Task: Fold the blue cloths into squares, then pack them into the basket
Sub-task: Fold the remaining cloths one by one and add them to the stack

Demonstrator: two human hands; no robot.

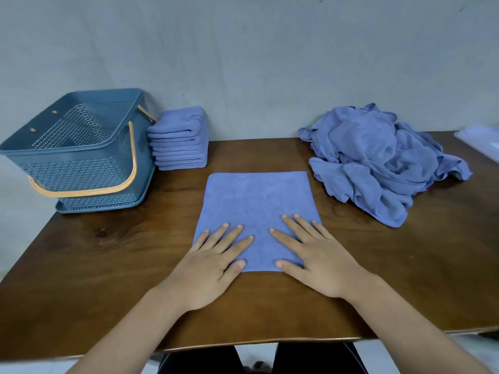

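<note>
A blue cloth (256, 201) lies flat on the brown table (108, 255), in front of me at the centre. My left hand (213, 265) rests flat on its near left corner with fingers spread. My right hand (313, 260) rests flat on its near right corner in the same way. A stack of several folded blue cloths (179, 140) stands at the back, against the wall. Left of the stack is a blue perforated basket (78, 163) with an orange handle, empty as far as I can see. A heap of crumpled blue cloths (378, 160) lies at the back right.
A pale flat object (480, 140) sits at the table's far right edge, partly cut off. The grey wall (243, 63) runs right behind the table. The table's near edge is just below my forearms, with my dark-clothed legs under it.
</note>
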